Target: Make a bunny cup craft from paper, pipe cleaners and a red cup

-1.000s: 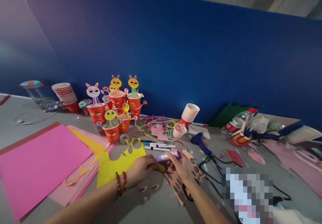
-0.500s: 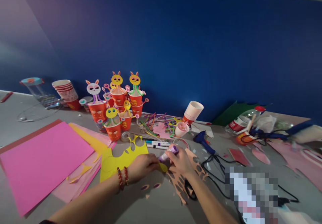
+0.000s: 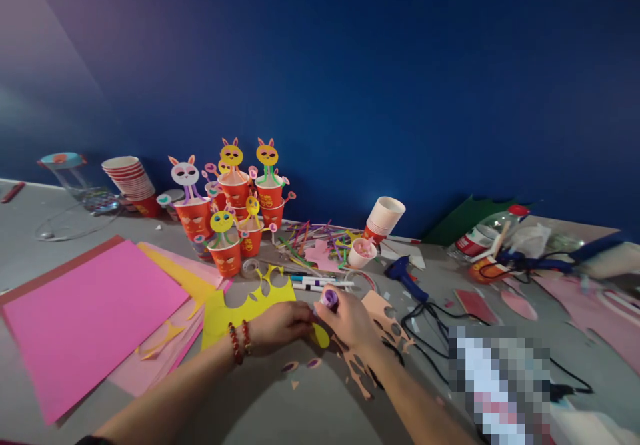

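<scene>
My right hand [image 3: 351,321] is closed round a purple and white glue stick [image 3: 329,299], its end tilted up toward me. Beside it, my left hand [image 3: 287,323], with bead bracelets on the wrist, pinches a small yellow paper cutout [image 3: 321,335]. The glue stick is over the cutout; where its tip meets the paper is hidden by my fingers. Small purple-and-peach eye pieces [image 3: 302,365] and a tiny peach triangle [image 3: 295,385] lie just below my hands. Yellow paper with cut-out holes [image 3: 240,311] lies under and left of my left hand, peach perforated paper [image 3: 385,318] right of my right hand.
Red cups with paper animal faces [image 3: 225,255] stand at the back left, near pink sheets [image 3: 95,318]. Markers [image 3: 315,283], a small white cup [image 3: 362,253] and a blue glue gun [image 3: 406,278] with a black cord lie beyond my hands. A bottle [image 3: 487,231] stands right.
My right hand has turned the glue stick from lying sideways to pointing its end up toward me, shifting slightly left. My left hand stays nearly in place on the yellow cutout.
</scene>
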`<state>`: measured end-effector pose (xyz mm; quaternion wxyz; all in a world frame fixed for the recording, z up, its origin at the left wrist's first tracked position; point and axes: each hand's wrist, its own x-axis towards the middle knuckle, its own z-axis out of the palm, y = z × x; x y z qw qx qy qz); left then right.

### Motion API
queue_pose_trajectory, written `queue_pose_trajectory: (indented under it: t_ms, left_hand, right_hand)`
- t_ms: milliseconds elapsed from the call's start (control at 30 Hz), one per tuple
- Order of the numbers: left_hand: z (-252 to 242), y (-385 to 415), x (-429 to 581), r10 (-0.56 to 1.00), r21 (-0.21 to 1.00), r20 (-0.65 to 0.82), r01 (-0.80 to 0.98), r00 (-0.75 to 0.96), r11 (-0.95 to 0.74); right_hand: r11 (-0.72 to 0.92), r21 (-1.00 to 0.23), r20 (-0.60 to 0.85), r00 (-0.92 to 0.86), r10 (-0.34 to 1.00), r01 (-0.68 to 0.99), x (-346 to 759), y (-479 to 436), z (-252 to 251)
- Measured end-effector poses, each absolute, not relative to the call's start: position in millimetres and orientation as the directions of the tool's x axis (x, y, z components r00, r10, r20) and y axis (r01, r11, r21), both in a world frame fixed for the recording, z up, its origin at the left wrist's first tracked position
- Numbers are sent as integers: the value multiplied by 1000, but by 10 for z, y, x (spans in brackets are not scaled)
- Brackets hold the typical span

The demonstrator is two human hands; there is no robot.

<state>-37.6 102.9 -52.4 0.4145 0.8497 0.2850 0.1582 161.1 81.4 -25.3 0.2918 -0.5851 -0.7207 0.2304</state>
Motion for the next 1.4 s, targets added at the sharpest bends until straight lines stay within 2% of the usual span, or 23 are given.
queue_pose_trajectory:
  t_ms: [167, 333, 433, 567, 700, 833, 1067, 1233, 1400]
  left_hand:
    - [-526, 1087, -397, 541, 821, 62, 266, 839, -506]
    - [-526, 1129, -444, 516, 850, 77, 214, 853, -482]
    - [-469, 1133, -489, 530, 874, 84, 193, 844, -446]
    - [-413, 1139, -507, 612, 921, 67, 188, 788, -342]
    - [-437, 1136, -449, 719, 970, -24, 189, 694, -151]
    - [-447, 1080, -360, 757, 984, -143, 173, 638, 40]
    - [-309, 874, -378, 786, 977, -213, 113, 581, 181]
    - [-320, 731, -487, 810, 979, -200, 80, 551, 187]
    - [-358, 639, -546, 833, 981, -187, 62, 521, 182]
  right_hand:
    - [190, -696, 154, -114, 981, 693, 1572, 766, -317]
    - [157, -791, 173, -31, 984, 591, 1529, 738, -323]
    - [134, -881, 170, 38, 985, 454, 1596, 740, -300]
    - [78, -984, 101, 137, 985, 161, 1870, 717, -265]
    - [64, -993, 42, 217, 975, -96, 2230, 636, -250]
    - [59, -983, 16, 237, 971, -175, 2427, 637, -264]
    - [160, -982, 134, 230, 964, -99, 2367, 961, -329]
    - [206, -964, 250, 316, 915, 168, 2460, 1222, -476]
    - [92, -890, 287, 391, 875, 447, 2499, 1226, -699]
